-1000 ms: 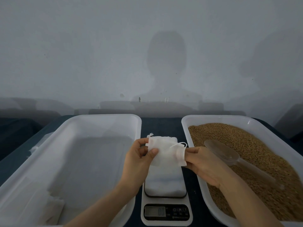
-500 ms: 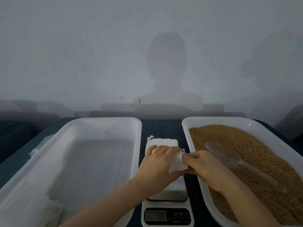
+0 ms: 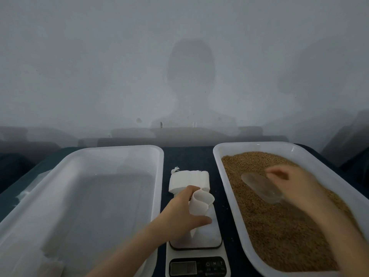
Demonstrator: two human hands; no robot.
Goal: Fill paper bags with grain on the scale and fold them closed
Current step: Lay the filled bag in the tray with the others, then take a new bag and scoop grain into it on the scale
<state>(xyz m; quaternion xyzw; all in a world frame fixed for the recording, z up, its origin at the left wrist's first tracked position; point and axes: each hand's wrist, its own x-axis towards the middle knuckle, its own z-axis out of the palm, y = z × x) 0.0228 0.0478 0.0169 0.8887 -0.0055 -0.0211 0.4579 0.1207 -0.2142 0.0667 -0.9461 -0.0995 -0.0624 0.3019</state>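
Note:
My left hand [image 3: 179, 214] grips a small white paper bag [image 3: 200, 204] and holds it upright with its mouth open on the platform of the white kitchen scale [image 3: 199, 266]. My right hand [image 3: 295, 186], blurred by motion, hovers over the handle of a clear plastic scoop [image 3: 259, 186]. The scoop lies on the brown grain [image 3: 279, 236] in the right-hand white tray [image 3: 219, 154]. The blur hides whether the fingers grip the handle. A stack of flat white bags [image 3: 188, 181] lies just behind the scale.
A second white tray [image 3: 99, 154] sits left of the scale, with some white paper [image 3: 50, 264] in its near corner. Everything rests on a dark blue table [image 3: 189, 156] against a grey wall.
My right hand let go of the bag and swung right over the grain to the scoop. My left hand lowered the bag onto the scale platform, its mouth now open.

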